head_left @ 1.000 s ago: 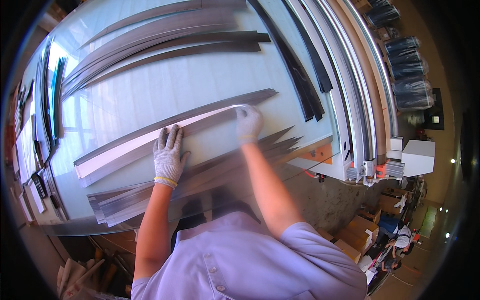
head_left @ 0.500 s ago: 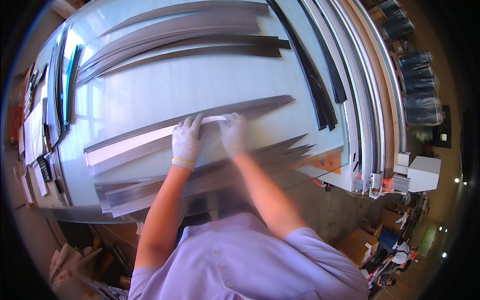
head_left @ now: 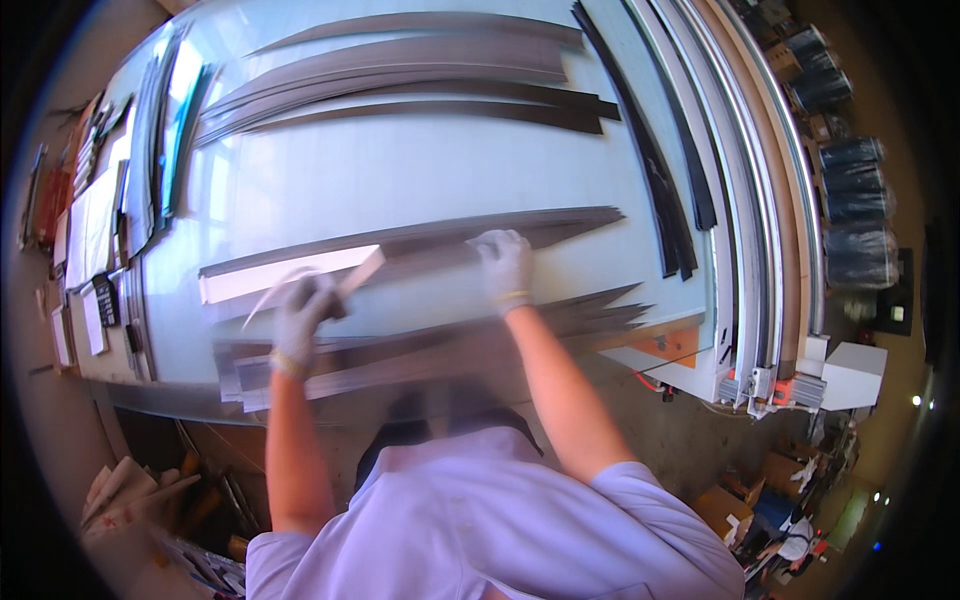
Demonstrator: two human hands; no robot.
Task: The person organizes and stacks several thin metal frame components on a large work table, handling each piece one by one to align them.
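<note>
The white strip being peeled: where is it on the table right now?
In the head view the white strip lies left of centre on the pale table, its right end by the left hand, with the right hand pressing the dark strip beside it.

Person, seen from above by the head camera.
Left hand [head_left: 300,320]: thin knitted work glove, pale grey-white, with a ribbed cuff edged in a yellow band at the wrist; blurred.
Right hand [head_left: 505,265]: matching pale grey-white knitted glove, same yellow-edged cuff.
Forearms: bare from the glove cuffs up to the sleeves.
Shirt [head_left: 480,530]: short-sleeved, pale lilac woven cloth, with a visible seam and a folded collar edge; sleeves end above the elbows.
</note>
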